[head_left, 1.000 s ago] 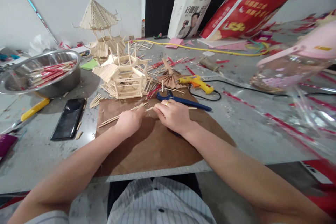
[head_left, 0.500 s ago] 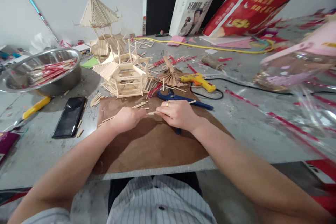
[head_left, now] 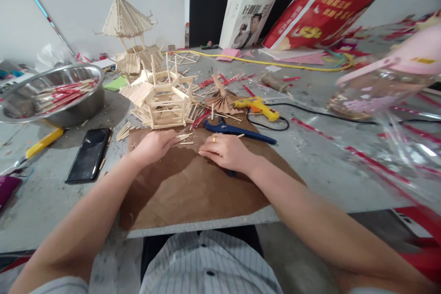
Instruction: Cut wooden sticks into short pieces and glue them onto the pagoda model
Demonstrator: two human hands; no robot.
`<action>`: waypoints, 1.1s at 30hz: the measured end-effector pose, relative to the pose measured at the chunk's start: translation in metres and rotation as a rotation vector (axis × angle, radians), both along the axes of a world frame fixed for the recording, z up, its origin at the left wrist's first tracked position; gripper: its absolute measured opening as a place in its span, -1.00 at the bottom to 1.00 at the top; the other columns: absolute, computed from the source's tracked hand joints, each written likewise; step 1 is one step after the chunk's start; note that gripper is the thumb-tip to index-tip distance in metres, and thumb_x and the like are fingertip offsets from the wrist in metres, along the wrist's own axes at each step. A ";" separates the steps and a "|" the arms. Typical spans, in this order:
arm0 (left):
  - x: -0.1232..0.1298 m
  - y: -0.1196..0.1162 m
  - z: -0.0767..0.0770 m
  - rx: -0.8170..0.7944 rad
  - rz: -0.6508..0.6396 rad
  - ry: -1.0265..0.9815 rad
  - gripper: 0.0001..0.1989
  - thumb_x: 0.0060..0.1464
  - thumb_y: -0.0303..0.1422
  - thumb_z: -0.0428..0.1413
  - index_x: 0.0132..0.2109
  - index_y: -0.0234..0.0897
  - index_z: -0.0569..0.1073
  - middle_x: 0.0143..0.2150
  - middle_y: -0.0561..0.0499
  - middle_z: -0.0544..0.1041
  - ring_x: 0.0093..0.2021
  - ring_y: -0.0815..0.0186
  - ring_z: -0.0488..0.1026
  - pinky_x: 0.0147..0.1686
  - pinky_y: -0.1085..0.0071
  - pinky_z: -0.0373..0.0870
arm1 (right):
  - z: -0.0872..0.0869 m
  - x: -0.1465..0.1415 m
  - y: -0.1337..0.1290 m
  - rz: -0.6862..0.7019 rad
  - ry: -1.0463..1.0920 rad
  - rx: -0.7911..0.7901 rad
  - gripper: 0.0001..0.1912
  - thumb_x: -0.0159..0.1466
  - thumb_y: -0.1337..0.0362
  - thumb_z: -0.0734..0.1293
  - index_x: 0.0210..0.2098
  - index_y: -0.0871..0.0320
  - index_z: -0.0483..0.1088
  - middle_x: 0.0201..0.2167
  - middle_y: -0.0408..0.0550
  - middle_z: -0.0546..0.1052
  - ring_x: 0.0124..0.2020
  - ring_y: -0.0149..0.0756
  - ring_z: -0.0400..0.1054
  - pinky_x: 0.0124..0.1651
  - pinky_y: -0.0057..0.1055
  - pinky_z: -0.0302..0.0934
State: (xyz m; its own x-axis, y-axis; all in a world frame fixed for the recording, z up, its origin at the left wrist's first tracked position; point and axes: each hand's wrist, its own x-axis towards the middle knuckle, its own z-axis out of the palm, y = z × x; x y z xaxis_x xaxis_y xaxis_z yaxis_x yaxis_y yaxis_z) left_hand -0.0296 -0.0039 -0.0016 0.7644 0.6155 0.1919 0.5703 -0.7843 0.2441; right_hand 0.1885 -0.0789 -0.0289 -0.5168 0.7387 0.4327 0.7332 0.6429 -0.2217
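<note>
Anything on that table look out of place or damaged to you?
Red strips lie strewn across the right side of the table, looking like dropped scraps. The yellow glue gun lies on its side right by the brown pleated paper; contact is unclear. I see no obvious damage.

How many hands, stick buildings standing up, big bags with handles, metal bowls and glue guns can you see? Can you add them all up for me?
Hands: 2 (left hand, right hand)
Stick buildings: 2 (tall roofed tower, open-topped building)
Big bags: 2 (white bag, red bag)
Metal bowl: 1
Glue gun: 1
Total: 8
</note>
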 end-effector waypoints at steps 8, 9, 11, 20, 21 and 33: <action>0.016 -0.018 -0.003 -0.617 0.107 -0.315 -0.67 0.05 -0.15 -0.09 -0.43 -0.35 0.31 -0.57 0.07 0.40 -0.63 0.51 0.29 -0.60 0.58 0.20 | 0.003 -0.009 0.000 0.072 -0.111 0.127 -0.75 0.17 0.35 0.18 -0.20 0.04 0.40 -0.13 -0.10 0.45 -0.03 -0.25 0.17 0.04 -0.14 -0.17; 0.017 -0.017 -0.004 -0.699 0.122 -0.362 -0.67 0.03 -0.13 -0.06 -0.41 -0.36 0.31 -0.55 0.06 0.42 -0.63 0.50 0.30 -0.60 0.57 0.22 | 0.004 -0.005 0.000 0.023 -0.090 0.126 -0.73 0.17 0.36 0.18 -0.17 0.07 0.39 -0.11 -0.08 0.44 -0.03 -0.26 0.18 0.04 -0.15 -0.15; 0.018 -0.017 -0.005 -0.855 0.156 -0.455 -0.66 -0.02 -0.11 -0.01 -0.40 -0.36 0.30 -0.51 0.02 0.45 -0.59 0.47 0.36 -0.57 0.55 0.26 | 0.006 0.008 0.003 -0.137 -0.031 0.111 -0.73 0.17 0.31 0.18 -0.15 0.13 0.38 -0.14 -0.03 0.45 -0.07 -0.25 0.22 0.01 -0.21 -0.05; 0.023 -0.019 -0.011 -1.154 0.329 -0.849 -0.67 -0.23 -0.22 0.20 -0.33 -0.39 0.47 -0.38 -0.04 0.52 -0.40 0.40 0.42 -0.33 0.45 0.32 | 0.003 0.015 0.007 -0.393 0.173 0.055 -0.75 0.15 0.15 0.22 -0.32 0.20 0.40 -0.37 0.02 0.48 -0.27 -0.22 0.32 -0.17 -0.32 0.15; 0.024 -0.019 -0.012 -1.125 0.347 -0.849 -0.68 -0.24 -0.23 0.21 -0.34 -0.39 0.49 -0.39 -0.04 0.52 -0.41 0.42 0.40 -0.34 0.46 0.30 | 0.003 0.009 0.005 -0.344 0.201 0.057 -0.77 0.15 0.17 0.22 -0.33 0.18 0.40 -0.39 -0.01 0.48 -0.29 -0.25 0.32 -0.19 -0.33 0.16; 0.032 -0.020 -0.031 -0.626 0.226 -0.503 -0.81 -0.11 -0.32 0.10 -0.40 -0.37 0.51 -0.48 0.01 0.49 -0.48 0.43 0.36 -0.42 0.52 0.27 | 0.007 0.021 0.006 -0.405 0.028 -0.096 -0.75 0.16 0.18 0.20 -0.28 0.16 0.41 -0.38 -0.04 0.49 -0.29 -0.26 0.32 -0.21 -0.36 0.13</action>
State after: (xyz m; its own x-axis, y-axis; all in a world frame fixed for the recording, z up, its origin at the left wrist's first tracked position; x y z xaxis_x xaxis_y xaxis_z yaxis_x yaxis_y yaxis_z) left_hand 0.0024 -0.0242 -0.0323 0.5237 0.8505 0.0491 0.4041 -0.2988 0.8645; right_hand 0.2092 -0.0730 -0.0218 -0.1651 0.9176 0.3617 0.9154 0.2790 -0.2901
